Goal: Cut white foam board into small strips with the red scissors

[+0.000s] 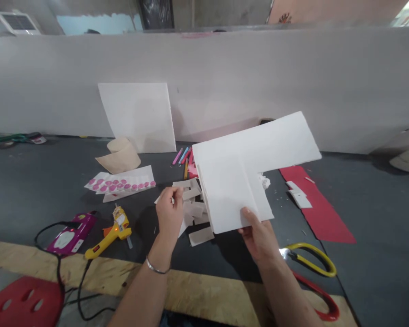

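Surface: a dark grey mat (27, 190) covering the work area, with a strip of pale plywood (204, 295) along the near edge. Behind it runs a long, plain white partition wall (293, 77); over its top edge show a patch of light blue wall and a dark opening.

Right hand (261, 238): fingers closed on the lower edge of an L-shaped white board (245, 168), thumb on its front face, holding it tilted above the mat.

Left hand (170, 211): fingertips pinched on a small paper strip (181, 184), at the top of a heap of similar cut strips (196, 213) that lies on the mat just beside and partly under the board.

Other items on the mat:
- square white sheet (138, 116) leaning upright against the wall
- roll of tan paper (119, 154) in front of that sheet
- sheets with pink round stickers (121, 184), near the roll
- yellow glue gun (111, 234), resting on its stand, cord trailing toward the near edge
- magenta device (71, 234) with a black cable, left of the glue gun
- coloured pens (184, 156) behind the heap
- red paper strip (318, 206) to the right, with small white offcuts (298, 195) on it
- crumpled white scrap (265, 180) beside the board
- yellow-handled scissors (310, 259), near the right wrist
- red curved handle (323, 302) at the near right edge; what it belongs to cannot be told
- red stool seat (22, 304) at the lower left, off the mat
- green and black objects (18, 138) at far left, too small to identify
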A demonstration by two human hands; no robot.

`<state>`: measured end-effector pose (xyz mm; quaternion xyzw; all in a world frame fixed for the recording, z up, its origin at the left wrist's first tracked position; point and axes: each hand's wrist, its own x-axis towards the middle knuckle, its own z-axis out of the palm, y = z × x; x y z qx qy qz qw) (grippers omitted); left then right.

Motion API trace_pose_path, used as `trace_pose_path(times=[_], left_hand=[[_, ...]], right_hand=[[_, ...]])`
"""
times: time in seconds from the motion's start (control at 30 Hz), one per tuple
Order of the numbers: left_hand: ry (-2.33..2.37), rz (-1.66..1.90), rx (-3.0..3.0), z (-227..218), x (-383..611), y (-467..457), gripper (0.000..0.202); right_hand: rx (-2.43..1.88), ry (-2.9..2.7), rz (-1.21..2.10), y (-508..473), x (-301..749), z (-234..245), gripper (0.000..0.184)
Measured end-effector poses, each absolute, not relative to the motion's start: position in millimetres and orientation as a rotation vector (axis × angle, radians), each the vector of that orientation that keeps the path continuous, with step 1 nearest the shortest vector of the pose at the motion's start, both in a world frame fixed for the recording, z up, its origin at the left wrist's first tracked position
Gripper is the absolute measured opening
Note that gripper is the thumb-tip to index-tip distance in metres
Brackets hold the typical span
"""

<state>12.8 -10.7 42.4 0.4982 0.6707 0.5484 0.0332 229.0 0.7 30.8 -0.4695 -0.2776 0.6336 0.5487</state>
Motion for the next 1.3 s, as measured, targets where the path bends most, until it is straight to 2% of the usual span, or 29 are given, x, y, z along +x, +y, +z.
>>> trace_pose_path(times=[0.07,0.17,0.27,0.4,0.5,0.63,0.77,0.87,0.93,1.03,1.17,1.3], left_hand=[[2.027,1.631,1.535,44.3,18.8,-13.7,0.035],[1.955,1.743,1.471,45.1,23.4,-15.2,0.022],[1.877,1.886,1.452,45.5,23.8,-14.1,0.028],[1.902,1.831,1.596,45.6,24.3,-13.9,0.018],[1.999,1.756,1.653,43.8,22.1,-14.5,0.022],[2.262,1.857,1.423,42.1,7.6,-13.0,0.025],[2.351,1.729,1.359,43.1,-3.7,-10.2,0.043],[2.144,1.728,1.529,41.6,6.1,-9.6,0.044],[1.862,1.726,1.444,38.7,20.4,-10.0,0.042],[1.514,1.571,1.237,35.2,43.9,-11.8,0.052],[1.52,1.606,1.188,35.9,62.7,-15.4,0.057],[1.639,1.58,1.172,35.6,65.5,-17.4,0.054]], right_hand=[[-1.103,-0.658,1.514,0.1,228.7,31.7,0.039],[-1.129,-0.692,1.536,-1.1,228.4,32.0,0.035],[-1.137,-0.742,1.563,-3.1,228.0,30.2,0.032],[-1.132,-0.787,1.585,-5.3,227.3,26.3,0.034],[-1.11,-0.778,1.563,-3.6,227.7,24.9,0.034],[-1.069,-0.585,1.44,2.8,231.3,27.6,0.044],[-1.033,-0.519,1.454,5.0,233.1,32.2,0.05],[-1.053,-0.553,1.521,2.2,230.3,33.4,0.046],[-1.058,-0.567,1.545,0.1,227.7,32.8,0.046],[-1.057,-0.631,1.572,-2.8,224.2,30.6,0.042],[-1.046,-0.724,1.6,-6.7,221.5,26.7,0.039],[-1.038,-0.708,1.626,-8.7,220.0,25.9,0.041]])
